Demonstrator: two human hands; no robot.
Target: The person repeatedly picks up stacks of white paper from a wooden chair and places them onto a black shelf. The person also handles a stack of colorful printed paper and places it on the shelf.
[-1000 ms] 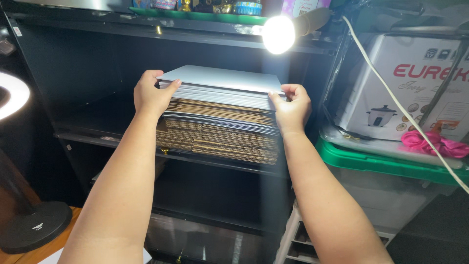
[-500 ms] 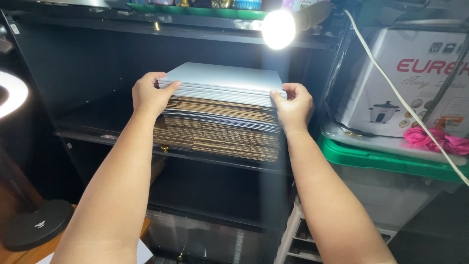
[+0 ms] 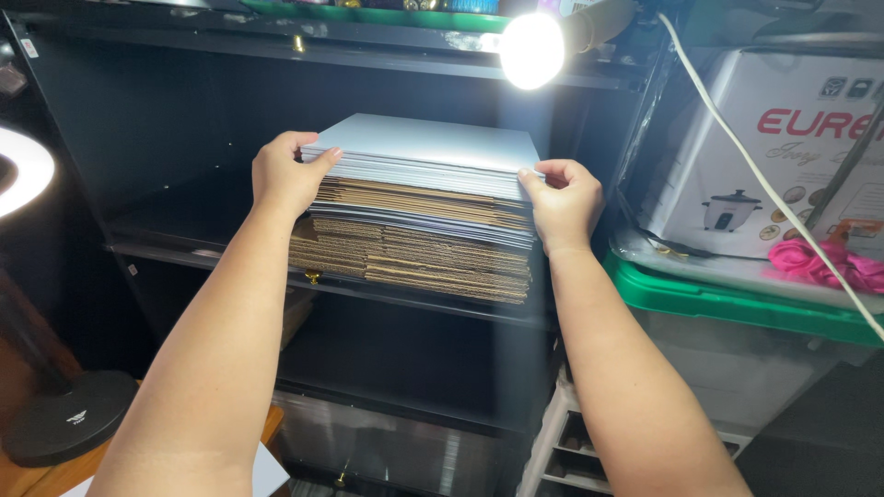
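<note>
At nine o'clock a glowing white ring light cuts the left edge, its round black base at seven o'clock on the wooden floor. The black shelf unit fills the middle. On its shelf sits the tall stack of brown corrugated cardboard sheets topped with white-faced boards, at about twelve o'clock from centre.

The left hand is clamped on the stack's upper left corner, thumb lying across the top white board and fingers curled behind the edge. The right hand pinches the upper right corner, fingertips narrow on the top few white boards.

Compared with half a second ago, both hands hold the same corners; the right hand sits slightly farther right and lower, and the whole view has drifted a little, so the stack appears a touch higher.

At one o'clock a bright round lamp bulb glares. At three o'clock a white appliance box rests on a green-lidded plastic bin, with a white cord crossing it and a pink fabric piece beside.
</note>
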